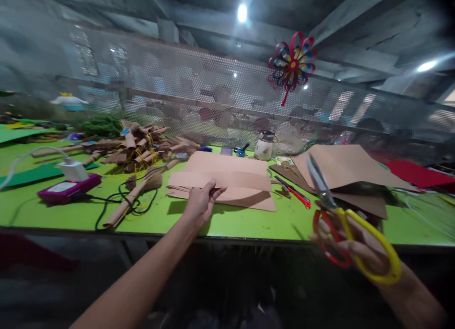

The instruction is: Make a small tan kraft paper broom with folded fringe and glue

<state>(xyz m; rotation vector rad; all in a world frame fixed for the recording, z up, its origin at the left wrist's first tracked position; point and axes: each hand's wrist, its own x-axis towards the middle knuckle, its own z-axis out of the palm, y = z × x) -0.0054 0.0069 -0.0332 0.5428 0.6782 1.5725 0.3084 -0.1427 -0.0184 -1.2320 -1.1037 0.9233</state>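
My left hand [202,203] pinches the near edge of a stack of brown kraft paper sheets [231,175], thumb on top and fingers beneath. The sheets lie folded or layered on the green table, with the lower edges bowed and slightly fanned. Raised at the right, beyond the table's front edge, my right hand [355,239] grips a pair of scissors [336,215] with one red and one yellow handle. The blades point up and away and look closed together; motion blurs them a little. Between the two hands lies a red-handled tool [296,194], its kind unclear.
Rolled brown paper pieces [138,146] pile up at the left, near a purple power strip [69,187] with a white plug and black cord. Larger brown sheets [348,165] and red paper [419,173] lie right. Behind stand a jar [265,145] and a mesh screen [199,92].
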